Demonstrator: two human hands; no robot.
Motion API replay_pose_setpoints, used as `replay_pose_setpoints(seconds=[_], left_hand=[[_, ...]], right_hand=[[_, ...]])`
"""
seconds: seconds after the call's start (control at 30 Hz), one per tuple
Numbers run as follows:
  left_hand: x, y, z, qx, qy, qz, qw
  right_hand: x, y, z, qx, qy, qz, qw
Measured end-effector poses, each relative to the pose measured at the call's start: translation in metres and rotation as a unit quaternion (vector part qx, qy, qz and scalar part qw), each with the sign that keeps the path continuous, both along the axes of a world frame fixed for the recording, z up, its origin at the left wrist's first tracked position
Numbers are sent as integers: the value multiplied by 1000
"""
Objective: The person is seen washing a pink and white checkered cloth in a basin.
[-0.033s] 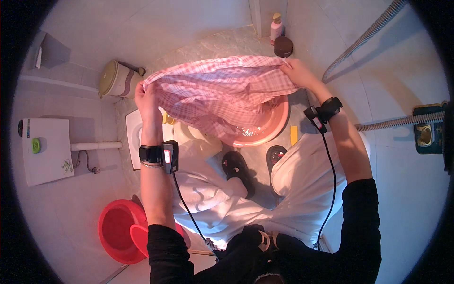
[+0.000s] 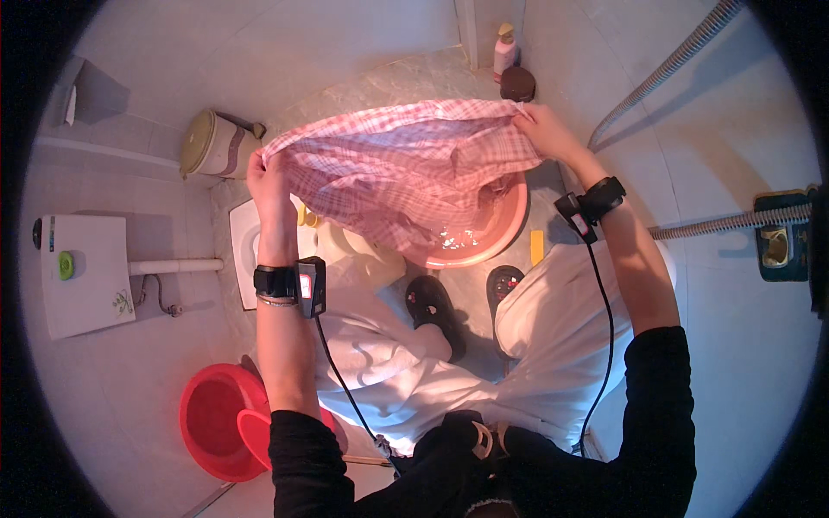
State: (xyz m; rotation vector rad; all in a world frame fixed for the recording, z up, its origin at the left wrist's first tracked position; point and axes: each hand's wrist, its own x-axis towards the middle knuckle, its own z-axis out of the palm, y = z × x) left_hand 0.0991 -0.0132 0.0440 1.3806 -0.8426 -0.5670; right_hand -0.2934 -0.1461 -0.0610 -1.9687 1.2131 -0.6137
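I hold a pink-and-white checked cloth [image 2: 406, 168] spread wide between both hands, above a pink basin [image 2: 511, 231] with water in it. My left hand [image 2: 268, 177] grips the cloth's left corner and my right hand [image 2: 540, 129] grips the right corner. The cloth's lower part hangs into the basin and hides much of it. Each wrist wears a black band with a small device and a cable. My feet in black sandals [image 2: 436, 315] stand just in front of the basin.
A red bucket [image 2: 207, 423] with a red scoop stands at the lower left. A beige lidded bin [image 2: 211, 142], a white cistern [image 2: 82, 276] and a floor toilet [image 2: 244, 250] are at the left. A pink bottle [image 2: 503, 47], a brown jar [image 2: 518, 84] and a metal hose [image 2: 682, 56] are at the back right.
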Motion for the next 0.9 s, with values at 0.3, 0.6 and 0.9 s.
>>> replay_pose_setpoints(seconds=[0.3,0.6,0.9], left_hand=[[9,-1,-12,45,23,-7,999],[8,-3,-10,30,45,12,998],[-15,-5,-2,-40,62,-9,997]], right_hand=[[16,3,22,242,-441,-124,855],[6,-3,43,230,-539,-197,786],[-10,-18,27,256,-531,-177,788]])
